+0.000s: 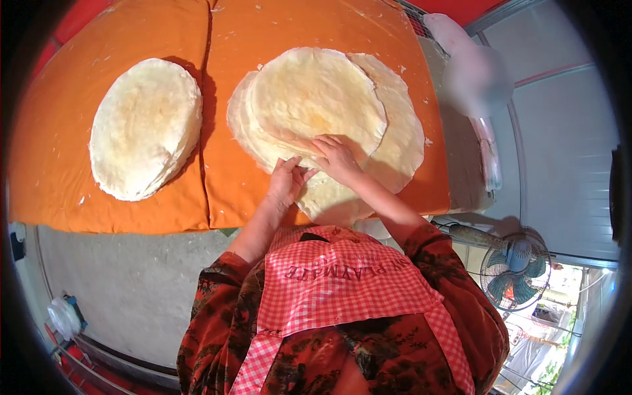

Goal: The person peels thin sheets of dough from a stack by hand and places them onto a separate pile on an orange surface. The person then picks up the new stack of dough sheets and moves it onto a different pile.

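Large thin round flatbreads (316, 95) lie in an overlapping pile on the orange cloth, some sticking out at the left, right and front. At the pile's near edge, my left hand (288, 180) has its fingers around the rim of the upper sheets, thumb and fingertips close together. My right hand (337, 160) rests on top of the pile just to the right, fingers slightly apart and pointing left, its fingertips on the bread surface. Both hands nearly touch. A second, neater stack of round flatbreads (146, 128) sits on the cloth to the left.
The orange cloth (49, 164) covers the table, with a seam between the two stacks. A standing fan (515, 270) is at the right, near a grey wall. Plastic bags (487, 151) lie beyond the table's right edge. Another bag (64, 317) is at the lower left.
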### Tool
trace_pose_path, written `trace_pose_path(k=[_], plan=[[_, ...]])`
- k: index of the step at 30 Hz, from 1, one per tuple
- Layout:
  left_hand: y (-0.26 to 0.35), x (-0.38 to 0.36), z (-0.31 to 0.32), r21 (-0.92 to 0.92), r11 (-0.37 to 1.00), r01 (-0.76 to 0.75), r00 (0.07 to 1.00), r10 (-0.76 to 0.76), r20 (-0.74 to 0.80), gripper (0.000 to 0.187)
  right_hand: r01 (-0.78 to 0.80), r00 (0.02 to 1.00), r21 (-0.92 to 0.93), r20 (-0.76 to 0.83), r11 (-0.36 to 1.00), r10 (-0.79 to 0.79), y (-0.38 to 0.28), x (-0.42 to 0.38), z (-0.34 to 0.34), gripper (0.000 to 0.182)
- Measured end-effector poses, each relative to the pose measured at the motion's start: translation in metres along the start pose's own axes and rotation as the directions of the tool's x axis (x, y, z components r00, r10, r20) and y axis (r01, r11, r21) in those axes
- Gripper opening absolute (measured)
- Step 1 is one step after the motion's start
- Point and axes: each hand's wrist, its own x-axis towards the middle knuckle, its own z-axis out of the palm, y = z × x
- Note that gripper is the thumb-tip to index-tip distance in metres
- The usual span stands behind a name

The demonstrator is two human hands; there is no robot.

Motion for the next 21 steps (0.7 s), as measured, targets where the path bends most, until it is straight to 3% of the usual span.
trace_pose_path(k=[3,5,9,12,15,16,18,21], plan=[[-0.002,0.001,-0.001,-0.007,1.0,-0.015,0.999,0.015,0.045,0.03,0.027,0.999,0.0,0.026,1.0,-0.027,0.002,0.002,-0.002,0.047],[0.0,0.002,-0.003,-0.005,1.0,0.01,0.995,-0.01,0.102,0.034,0.025,0.999,-0.009,0.044,1.0,-0.025,-0.007,0.003,-0.01,0.047],[0.003,-0.002,0.004,0.029,1.0,0.008,0.997,-0.01,0.075,0.036,-0.014,0.999,-0.053,0.046,0.998,0.017,-0.006,0.005,-0.005,0.039],[0.005,-0.006,0.011,0.049,0.999,-0.005,1.0,0.003,0.03,0.03,-0.069,0.995,-0.084,-0.071,0.994,0.063,-0.004,0.006,0.005,0.033],[0.004,-0.006,0.014,0.091,0.996,-0.015,0.999,0.018,-0.027,0.022,-0.13,0.989,-0.027,0.068,0.991,0.131,0.01,0.025,0.004,0.033],[0.004,-0.002,0.01,0.108,0.994,-0.006,0.999,0.011,-0.045,0.019,-0.402,0.913,0.197,0.167,0.894,0.374,0.007,0.032,-0.015,0.034],[-0.001,0.003,0.001,0.115,0.993,0.011,0.997,-0.003,-0.072,0.015,-0.177,0.98,0.101,-0.074,0.979,0.185,0.016,0.046,-0.041,0.035],[-0.002,0.006,0.0,0.075,0.997,0.002,0.995,0.005,-0.096,0.013,0.002,0.98,-0.166,-0.194,0.986,-0.035,-0.008,0.037,-0.072,0.033]])
